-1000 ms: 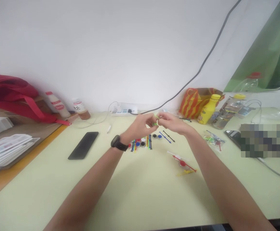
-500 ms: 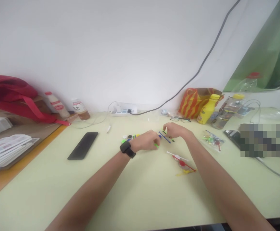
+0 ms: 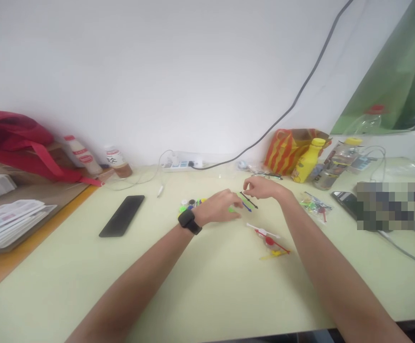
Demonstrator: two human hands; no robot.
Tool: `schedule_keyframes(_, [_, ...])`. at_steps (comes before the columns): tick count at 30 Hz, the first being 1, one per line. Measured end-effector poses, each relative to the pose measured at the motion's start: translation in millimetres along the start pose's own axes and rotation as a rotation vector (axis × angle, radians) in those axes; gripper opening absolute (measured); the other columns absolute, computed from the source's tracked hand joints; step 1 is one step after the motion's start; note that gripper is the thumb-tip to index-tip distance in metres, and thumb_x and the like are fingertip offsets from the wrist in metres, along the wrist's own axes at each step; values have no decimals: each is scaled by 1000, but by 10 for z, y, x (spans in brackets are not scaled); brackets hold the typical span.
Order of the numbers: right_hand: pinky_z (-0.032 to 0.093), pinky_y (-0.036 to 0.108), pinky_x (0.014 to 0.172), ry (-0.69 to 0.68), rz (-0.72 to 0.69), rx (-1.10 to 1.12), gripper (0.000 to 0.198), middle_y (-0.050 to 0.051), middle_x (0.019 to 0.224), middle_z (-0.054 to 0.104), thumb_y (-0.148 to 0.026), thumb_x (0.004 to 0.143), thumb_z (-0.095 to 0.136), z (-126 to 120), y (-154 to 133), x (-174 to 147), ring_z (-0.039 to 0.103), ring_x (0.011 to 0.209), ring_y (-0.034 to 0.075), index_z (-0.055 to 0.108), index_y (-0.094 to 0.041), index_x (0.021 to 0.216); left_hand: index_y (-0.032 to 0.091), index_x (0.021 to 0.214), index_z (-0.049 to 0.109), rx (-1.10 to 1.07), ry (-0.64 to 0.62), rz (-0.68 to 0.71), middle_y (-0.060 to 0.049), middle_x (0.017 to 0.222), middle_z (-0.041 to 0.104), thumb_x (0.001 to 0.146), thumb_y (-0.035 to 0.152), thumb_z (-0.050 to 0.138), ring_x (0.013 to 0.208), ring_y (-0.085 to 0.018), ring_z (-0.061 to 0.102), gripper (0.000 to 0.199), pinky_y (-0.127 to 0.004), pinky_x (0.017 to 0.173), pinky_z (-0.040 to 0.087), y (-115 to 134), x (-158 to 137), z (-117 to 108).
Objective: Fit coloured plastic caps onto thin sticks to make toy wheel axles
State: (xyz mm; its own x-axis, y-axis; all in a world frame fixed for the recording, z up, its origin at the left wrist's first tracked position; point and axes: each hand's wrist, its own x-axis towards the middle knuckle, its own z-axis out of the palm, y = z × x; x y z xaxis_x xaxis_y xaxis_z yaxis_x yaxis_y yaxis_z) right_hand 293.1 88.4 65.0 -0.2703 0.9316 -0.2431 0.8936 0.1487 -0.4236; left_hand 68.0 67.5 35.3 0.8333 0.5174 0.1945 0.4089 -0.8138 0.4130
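Observation:
My left hand (image 3: 222,207), with a black watch (image 3: 189,221) on its wrist, hovers low over the table, thumb and fingers apart. A bright green piece (image 3: 231,209) shows at its fingers, mostly covered. My right hand (image 3: 261,188) has its fingers curled in a pinch by the upper end of a thin black plastic stick (image 3: 250,200); whatever is in the pinch is too small to make out. Beside that stick lies a blue stick (image 3: 246,206). Nearer me are a white piece (image 3: 263,232), a red piece (image 3: 270,241) and a yellow piece (image 3: 276,254).
Several small coloured round parts (image 3: 184,208) lie left of my left wrist. A black phone (image 3: 122,216) rests further left. On the right are a plastic bag of parts (image 3: 316,208), a yellow bottle (image 3: 307,162) and a striped bag (image 3: 281,150). A power strip (image 3: 181,164) sits by the wall.
My left hand has opened from a closed grip on a green piece. The right hand has shifted slightly; the black stick beneath it now shows more plainly.

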Motion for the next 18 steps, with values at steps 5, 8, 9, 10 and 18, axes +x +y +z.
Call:
schedule_keyframes(5, [44,23,60,33,-43,-40,19,9,99,75,-27,94,61,-36,-104,-63,66,71,15,68,-16,107,23,104,76,-23,-92,91,-8,106,76,96,38,64,108,-28,65,20,-38,92,48,248,28,239])
schedule_keyframes(8, [44,23,60,24,-58,-32,19,8,99,75,-25,93,60,-49,-109,-72,65,71,15,69,-16,107,22,93,75,-22,-111,108,-8,101,76,99,32,59,101,-26,66,21,-37,88,48,293,43,304])
schedule_keyframes(9, [44,23,60,25,-62,-20,19,8,98,75,-25,92,59,-62,-101,-77,64,71,15,70,-16,106,21,91,75,-33,-98,98,-7,100,76,99,31,59,101,-26,66,20,-37,87,49,289,48,284])
schedule_keyframes(10, [44,24,60,24,-67,-2,19,8,98,75,-26,92,59,-83,-92,-87,64,70,15,70,-16,104,21,91,75,-51,-75,84,-7,100,76,97,30,61,101,-26,66,17,-36,86,49,279,53,242])
schedule_keyframes(18, [45,27,67,123,-429,199,33,5,89,71,-45,94,57,-304,-314,-355,60,79,18,75,-18,100,21,85,70,-196,376,-120,-1,81,71,94,32,58,72,-16,59,18,-29,67,47,146,16,-412])
